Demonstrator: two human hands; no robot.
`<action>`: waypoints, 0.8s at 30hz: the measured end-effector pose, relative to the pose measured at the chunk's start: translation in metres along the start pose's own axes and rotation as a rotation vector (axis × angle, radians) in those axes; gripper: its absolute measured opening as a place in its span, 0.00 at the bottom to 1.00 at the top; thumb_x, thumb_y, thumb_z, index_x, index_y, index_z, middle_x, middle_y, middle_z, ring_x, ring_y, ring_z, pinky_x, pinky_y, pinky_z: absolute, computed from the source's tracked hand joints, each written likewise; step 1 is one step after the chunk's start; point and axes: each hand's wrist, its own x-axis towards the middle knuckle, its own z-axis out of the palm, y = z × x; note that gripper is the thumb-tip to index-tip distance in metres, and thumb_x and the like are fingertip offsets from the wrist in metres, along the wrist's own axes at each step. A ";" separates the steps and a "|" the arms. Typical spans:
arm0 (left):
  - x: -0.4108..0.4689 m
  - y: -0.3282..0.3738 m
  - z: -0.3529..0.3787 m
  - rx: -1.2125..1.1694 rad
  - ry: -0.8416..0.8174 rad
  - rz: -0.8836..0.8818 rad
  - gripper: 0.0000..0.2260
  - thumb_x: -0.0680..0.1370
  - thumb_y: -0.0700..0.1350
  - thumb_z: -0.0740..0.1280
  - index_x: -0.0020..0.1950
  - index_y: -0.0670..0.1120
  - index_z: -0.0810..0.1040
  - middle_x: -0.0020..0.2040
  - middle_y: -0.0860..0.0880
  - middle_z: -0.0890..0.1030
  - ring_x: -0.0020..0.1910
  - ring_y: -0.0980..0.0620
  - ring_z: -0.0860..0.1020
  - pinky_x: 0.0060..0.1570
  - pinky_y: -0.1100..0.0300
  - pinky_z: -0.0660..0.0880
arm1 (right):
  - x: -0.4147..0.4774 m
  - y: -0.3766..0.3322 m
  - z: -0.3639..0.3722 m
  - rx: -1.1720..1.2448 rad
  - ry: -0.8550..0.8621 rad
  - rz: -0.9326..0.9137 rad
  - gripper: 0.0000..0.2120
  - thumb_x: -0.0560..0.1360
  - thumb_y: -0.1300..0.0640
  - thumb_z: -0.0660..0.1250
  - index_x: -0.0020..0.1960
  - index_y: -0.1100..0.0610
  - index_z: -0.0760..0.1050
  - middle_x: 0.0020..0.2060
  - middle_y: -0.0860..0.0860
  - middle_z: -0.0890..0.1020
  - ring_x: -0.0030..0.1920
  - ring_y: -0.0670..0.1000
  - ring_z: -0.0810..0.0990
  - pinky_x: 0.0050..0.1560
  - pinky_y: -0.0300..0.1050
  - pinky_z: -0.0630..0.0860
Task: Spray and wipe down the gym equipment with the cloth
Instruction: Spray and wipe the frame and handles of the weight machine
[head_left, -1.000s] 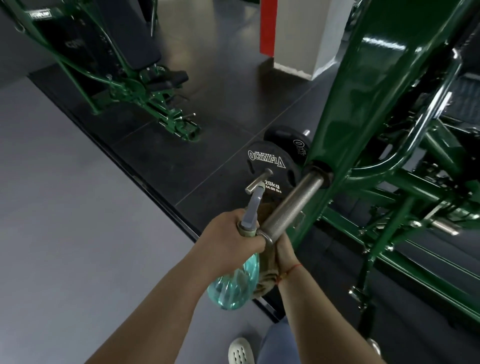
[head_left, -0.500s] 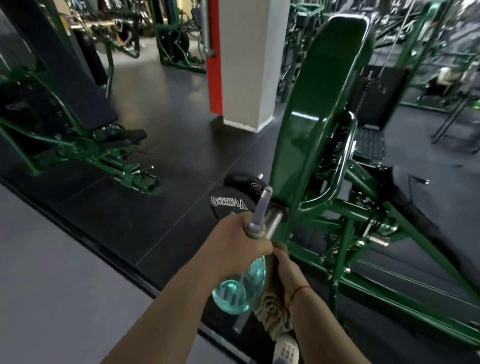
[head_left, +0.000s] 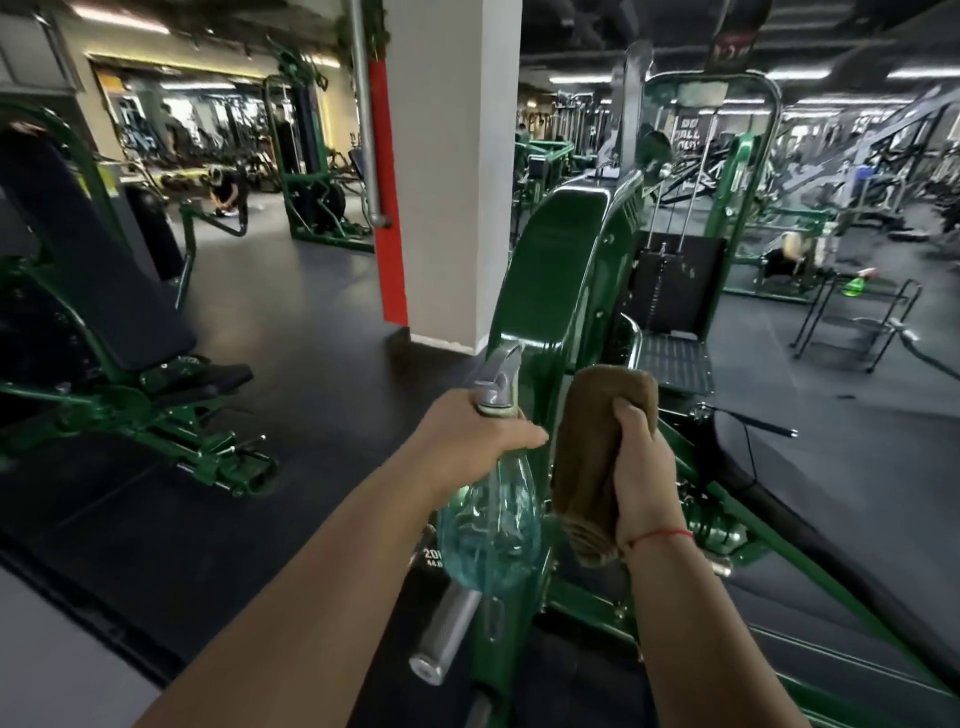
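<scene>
At the far left stands a green bench (head_left: 104, 291) with a dark pad, and further in a white pillar (head_left: 452, 182) with a red edge rises from the dark floor.

Near the middle, the left hand (head_left: 467, 434) is wrapped round the neck of the spray bottle (head_left: 488, 535). The clear blue body hangs below the fist and the grey trigger head sticks up above it. Whether a finger lies on the trigger cannot be told, since the back of the hand covers it. A steel peg (head_left: 447, 631) juts toward the camera below the bottle. A weight plate (head_left: 431, 553) is almost wholly hidden behind the bottle, with only a scrap of white print showing.

The green arm (head_left: 556, 280) of the machine is the part to be cleaned. It lies straight ahead of both hands, its long axis running up and slightly away. The nozzle points up at its lower face, so a spray seems to need only a squeeze.

Just right of the bottle, the brown cloth (head_left: 597, 431) is rolled upright, and the right hand (head_left: 647, 483) grips it with fingers curled round its side. The cloth overlaps the arm's right edge, so this hand looks nearer; whether they touch is unclear.

A wire rack (head_left: 857, 322) stands far right, blurred. The machine's base is cut off below.
</scene>
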 end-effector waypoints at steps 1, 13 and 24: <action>0.006 0.005 0.000 -0.004 0.016 0.001 0.08 0.70 0.50 0.78 0.37 0.50 0.81 0.34 0.51 0.79 0.33 0.53 0.76 0.39 0.57 0.74 | 0.005 -0.007 0.002 0.017 -0.013 -0.001 0.13 0.77 0.44 0.65 0.53 0.53 0.79 0.47 0.58 0.85 0.47 0.61 0.85 0.48 0.62 0.84; 0.069 0.045 0.003 -0.029 0.048 0.090 0.12 0.65 0.47 0.76 0.42 0.41 0.83 0.44 0.34 0.82 0.38 0.46 0.78 0.44 0.41 0.80 | 0.107 -0.116 0.051 -0.311 0.094 -0.834 0.19 0.74 0.35 0.65 0.53 0.49 0.77 0.50 0.48 0.78 0.52 0.52 0.75 0.60 0.59 0.73; 0.124 0.109 -0.002 0.028 0.112 0.026 0.12 0.62 0.49 0.79 0.42 0.47 0.84 0.45 0.44 0.86 0.46 0.40 0.84 0.53 0.48 0.82 | 0.198 -0.177 0.084 -0.714 -0.030 -0.941 0.21 0.78 0.43 0.68 0.70 0.44 0.75 0.62 0.51 0.76 0.65 0.59 0.70 0.66 0.56 0.65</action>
